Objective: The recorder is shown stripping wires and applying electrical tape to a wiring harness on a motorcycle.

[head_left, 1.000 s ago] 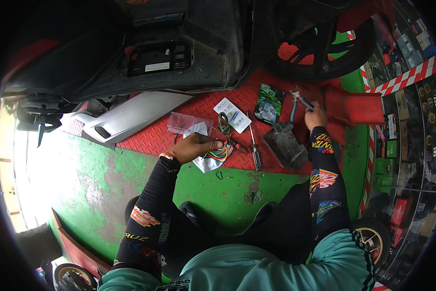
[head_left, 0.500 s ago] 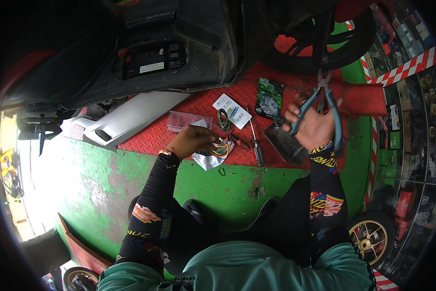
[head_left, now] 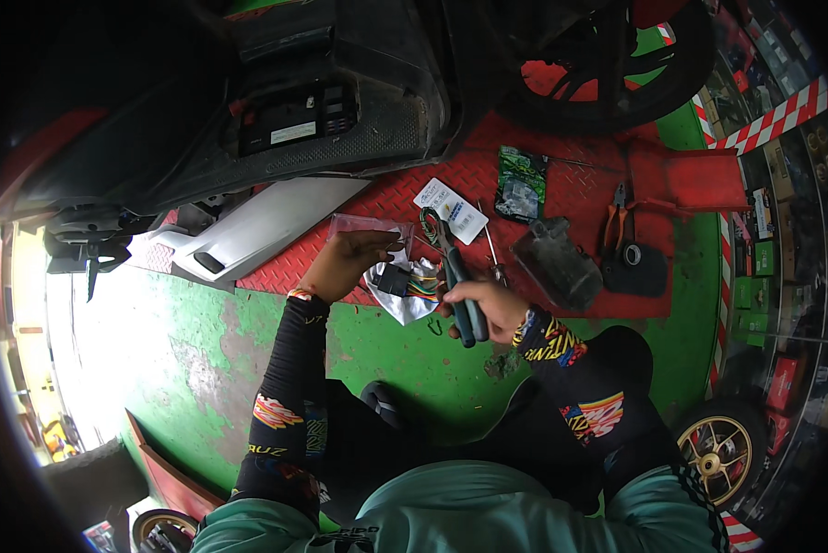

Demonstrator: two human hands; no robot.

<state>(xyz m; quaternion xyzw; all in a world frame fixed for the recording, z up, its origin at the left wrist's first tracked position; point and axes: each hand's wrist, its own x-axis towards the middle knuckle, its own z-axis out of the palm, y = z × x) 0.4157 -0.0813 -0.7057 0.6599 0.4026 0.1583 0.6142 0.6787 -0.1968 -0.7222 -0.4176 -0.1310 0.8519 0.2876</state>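
Observation:
My left hand [head_left: 342, 265] is closed over the clear plastic case [head_left: 363, 226], fingertips pinched on something I cannot make out. My right hand [head_left: 483, 309] grips grey-teal cutting pliers [head_left: 465, 304], their head angled up-left beside a green coiled wire [head_left: 427, 219]. Below my left fingers a black connector block [head_left: 392, 279] with multicoloured wires [head_left: 423, 288] lies on white wrapping [head_left: 397, 312]. A white label card [head_left: 465, 217] sits above the pliers, a screwdriver [head_left: 491, 253] to their right.
A scooter [head_left: 183, 111] and its wheel [head_left: 603, 115] stand overhead on a red platform [head_left: 303, 258], with a silver panel [head_left: 271, 221], green packet [head_left: 522, 175], dark plastic part [head_left: 557, 263] and orange-handled pliers [head_left: 614, 221]. A glass display [head_left: 783, 276] lines the right, a loose wheel [head_left: 709, 461] below it.
My right hand lifted the cutting pliers from the right and brought them down-left to beside the wires, near my left hand. My left hand shifted slightly up-left.

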